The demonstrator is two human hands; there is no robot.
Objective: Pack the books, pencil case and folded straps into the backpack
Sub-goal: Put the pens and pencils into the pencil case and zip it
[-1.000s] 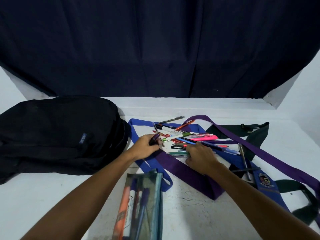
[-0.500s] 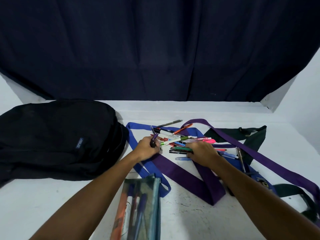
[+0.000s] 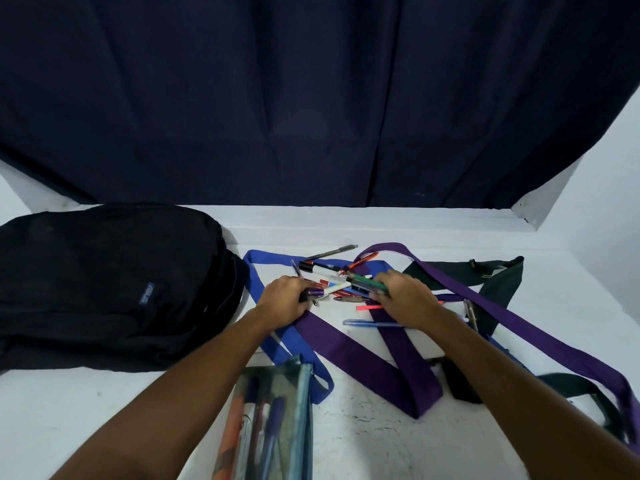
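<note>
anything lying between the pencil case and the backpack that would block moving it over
Nothing visible does. The pencil case lies near the front edge, the backpack to its left and further back, with bare table between them. The blue strap loops beside the case's far end, and the left forearm passes above that gap.

We see matt black cloth on the backpack (image 3: 104, 285), flat woven fabric in the purple strap (image 3: 349, 351), and glossy clear plastic on the pencil case (image 3: 277, 427), over a rough, speckled white table (image 3: 367, 441).
</note>
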